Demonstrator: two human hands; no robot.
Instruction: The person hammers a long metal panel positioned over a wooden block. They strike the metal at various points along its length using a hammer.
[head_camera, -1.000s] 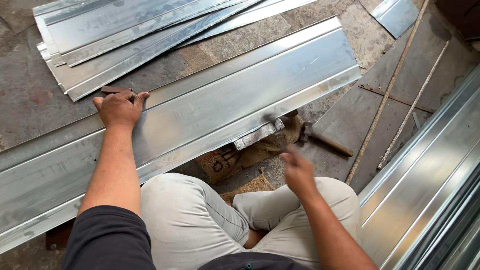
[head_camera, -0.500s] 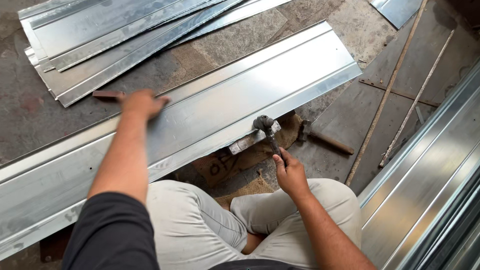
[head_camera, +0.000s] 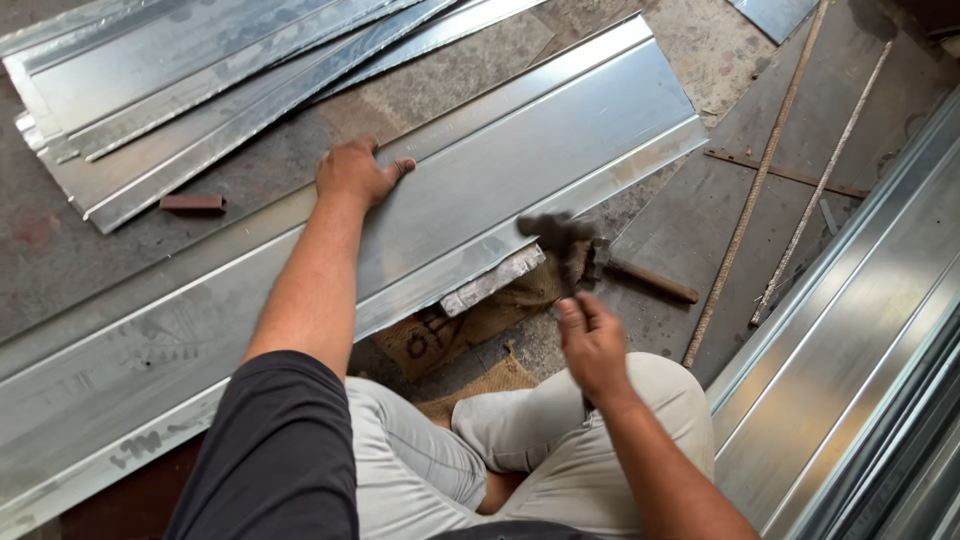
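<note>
Hammer (head_camera: 556, 236) up in your right hand (head_camera: 592, 345), fingers wrapped tight round the handle, the head a dark blur just above the near edge of the long metal sheet (head_camera: 520, 170). Your left hand (head_camera: 355, 172) lies flat and open on that sheet near its far edge, palm down, fingers spread, gripping nothing, just pressing.

The sheet runs long across the floor (head_camera: 250, 180) from the lower left towards the upper right, its folded near lip riding over a small metal block (head_camera: 492, 281) that sits on a scrap of sacking (head_camera: 480, 325) right in front of your knees. That block is the spot that counts: it lies just left of and below the hammer head, much nearer your right hand than your left, with the sheet's long axis crossing in front of you.

More sheets (head_camera: 180, 90) are stacked towards the floor's far left corner, a small brick-red block (head_camera: 192, 203) beside them, and thin rods (head_camera: 790, 170) lean away on your right.
</note>
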